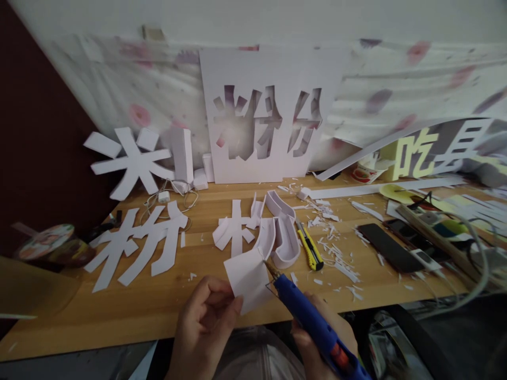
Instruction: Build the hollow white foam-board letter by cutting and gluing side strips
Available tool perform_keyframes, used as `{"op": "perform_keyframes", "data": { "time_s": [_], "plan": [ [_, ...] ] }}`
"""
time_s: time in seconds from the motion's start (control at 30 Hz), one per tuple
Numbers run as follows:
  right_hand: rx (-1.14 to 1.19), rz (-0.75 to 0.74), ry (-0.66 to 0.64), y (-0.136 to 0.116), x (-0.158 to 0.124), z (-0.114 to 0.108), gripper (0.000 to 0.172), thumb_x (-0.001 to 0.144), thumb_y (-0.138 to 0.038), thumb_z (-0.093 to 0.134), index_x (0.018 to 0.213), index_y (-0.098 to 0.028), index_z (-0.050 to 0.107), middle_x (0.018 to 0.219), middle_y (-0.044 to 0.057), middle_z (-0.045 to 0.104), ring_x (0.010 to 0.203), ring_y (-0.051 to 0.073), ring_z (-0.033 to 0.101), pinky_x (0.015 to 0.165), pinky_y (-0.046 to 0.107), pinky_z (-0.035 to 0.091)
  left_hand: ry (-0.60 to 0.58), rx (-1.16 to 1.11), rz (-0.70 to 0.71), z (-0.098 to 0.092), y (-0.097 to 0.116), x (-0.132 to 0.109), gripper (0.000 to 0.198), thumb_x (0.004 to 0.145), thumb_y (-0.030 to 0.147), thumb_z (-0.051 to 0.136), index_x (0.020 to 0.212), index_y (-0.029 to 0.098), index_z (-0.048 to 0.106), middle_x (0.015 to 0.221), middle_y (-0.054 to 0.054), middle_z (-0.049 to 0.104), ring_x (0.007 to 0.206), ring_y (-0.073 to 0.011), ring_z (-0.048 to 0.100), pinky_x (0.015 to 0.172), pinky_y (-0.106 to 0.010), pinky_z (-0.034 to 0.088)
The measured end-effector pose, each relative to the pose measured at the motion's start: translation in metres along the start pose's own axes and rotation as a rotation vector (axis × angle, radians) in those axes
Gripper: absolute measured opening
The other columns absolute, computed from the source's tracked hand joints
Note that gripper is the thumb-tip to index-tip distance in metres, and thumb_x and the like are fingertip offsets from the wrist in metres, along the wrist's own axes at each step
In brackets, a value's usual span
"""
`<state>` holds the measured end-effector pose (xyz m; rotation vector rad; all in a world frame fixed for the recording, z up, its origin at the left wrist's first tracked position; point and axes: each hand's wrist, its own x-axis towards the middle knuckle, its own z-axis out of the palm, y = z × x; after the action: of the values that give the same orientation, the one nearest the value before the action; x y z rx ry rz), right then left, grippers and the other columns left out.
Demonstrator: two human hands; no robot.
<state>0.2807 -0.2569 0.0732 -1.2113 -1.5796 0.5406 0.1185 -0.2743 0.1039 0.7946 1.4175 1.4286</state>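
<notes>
My left hand (209, 322) pinches the lower left edge of a white square piece (247, 279) near the table's front edge. In my right hand (325, 332) is a blue glue gun (309, 311) with a red part, and its metal tip meets the upper right edge of the white piece. Just behind them, a white character with raised side walls (287, 240) lies on the wooden table (138, 322). A yellow utility knife (309, 245) rests to its right. White scraps (336, 253) are scattered beyond the knife.
Flat white characters (162, 243) lie at the left, with a thick white one (130, 161) behind. A white board with cutouts (245, 68) leans at the back. On the right are a black phone (388, 247), a power strip (439, 243) and cables. A lidded cup (51, 243) stands left.
</notes>
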Motion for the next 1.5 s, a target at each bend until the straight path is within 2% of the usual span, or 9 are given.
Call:
{"op": "perform_keyframes", "data": {
  "time_s": [0.27,0.33,0.5,0.63,0.73,0.8,0.93,1.13,1.5],
  "plan": [
    [0.002,-0.038,-0.003,0.001,-0.001,0.001,0.057,0.089,-0.071,0.045,0.064,-0.020,0.049,0.054,-0.003,0.046,0.046,0.012,0.045,0.047,0.027,0.030,0.035,0.047,0.032,-0.004,-0.002,0.002,0.035,0.070,0.047,0.078,0.075,0.019,0.057,0.071,-0.002,0.067,0.067,-0.0137,0.062,0.065,-0.019,0.049],
    [-0.002,-0.041,-0.006,0.002,-0.002,0.001,0.058,0.088,-0.072,0.045,0.063,-0.020,0.048,0.054,-0.003,0.046,0.046,0.012,0.046,0.047,0.027,0.032,0.007,0.060,0.058,-0.007,-0.005,0.004,0.035,0.071,0.047,0.077,0.074,0.019,0.057,0.069,-0.002,0.067,0.065,-0.0133,0.061,0.063,-0.018,0.049],
    [-0.028,-0.002,-0.015,0.003,-0.003,0.003,0.065,0.082,-0.082,0.040,0.061,-0.021,0.047,0.051,-0.002,0.046,0.043,0.013,0.045,0.044,0.027,0.030,0.020,0.067,0.088,-0.013,-0.012,0.008,0.033,0.073,0.045,0.077,0.076,0.019,0.057,0.069,-0.003,0.067,0.064,-0.0134,0.061,0.062,-0.018,0.050],
    [0.013,0.009,-0.030,0.001,-0.002,0.003,0.071,0.077,-0.088,0.034,0.063,-0.021,0.052,0.049,-0.002,0.046,0.042,0.012,0.044,0.044,0.027,0.030,-0.049,0.046,0.107,-0.015,-0.013,0.011,0.032,0.074,0.044,0.076,0.076,0.019,0.056,0.069,-0.003,0.067,0.064,-0.0139,0.062,0.063,-0.019,0.052],
    [0.061,-0.037,-0.057,-0.001,0.000,0.002,0.068,0.081,-0.084,0.036,0.066,-0.021,0.057,0.050,-0.003,0.046,0.040,0.011,0.041,0.044,0.026,0.030,-0.048,0.056,0.107,-0.015,-0.012,0.012,0.031,0.074,0.043,0.076,0.077,0.018,0.057,0.070,-0.003,0.067,0.064,-0.0141,0.063,0.063,-0.020,0.052],
    [0.076,-0.059,-0.057,-0.002,0.001,0.002,0.066,0.083,-0.082,0.038,0.067,-0.021,0.057,0.053,-0.003,0.049,0.042,0.011,0.044,0.045,0.025,0.031,-0.040,0.060,0.108,-0.014,-0.011,0.010,0.032,0.074,0.044,0.076,0.077,0.018,0.057,0.070,-0.003,0.067,0.064,-0.0144,0.063,0.063,-0.020,0.052],
    [0.028,-0.064,-0.049,0.002,-0.002,0.002,0.067,0.084,-0.082,0.036,0.065,-0.020,0.053,0.054,-0.003,0.049,0.045,0.011,0.048,0.046,0.025,0.032,0.035,0.064,0.048,-0.012,-0.008,0.006,0.035,0.072,0.047,0.077,0.078,0.019,0.058,0.072,-0.003,0.067,0.066,-0.0141,0.062,0.064,-0.019,0.051],
    [-0.012,-0.062,-0.036,0.005,-0.007,0.004,0.067,0.085,-0.082,0.034,0.066,-0.020,0.051,0.055,-0.003,0.049,0.047,0.011,0.048,0.045,0.025,0.032,-0.046,0.083,0.134,-0.019,-0.014,0.010,0.029,0.077,0.044,0.074,0.078,0.019,0.059,0.071,-0.003,0.067,0.065,-0.0122,0.060,0.061,-0.016,0.049],
    [-0.013,-0.063,-0.065,0.004,-0.005,0.005,0.069,0.084,-0.083,0.033,0.062,-0.020,0.049,0.051,-0.004,0.047,0.043,0.011,0.046,0.045,0.026,0.030,-0.031,0.033,0.166,-0.024,-0.017,0.012,0.026,0.079,0.039,0.074,0.079,0.019,0.058,0.073,-0.002,0.068,0.066,-0.0116,0.063,0.062,-0.016,0.050]
  ]
}}
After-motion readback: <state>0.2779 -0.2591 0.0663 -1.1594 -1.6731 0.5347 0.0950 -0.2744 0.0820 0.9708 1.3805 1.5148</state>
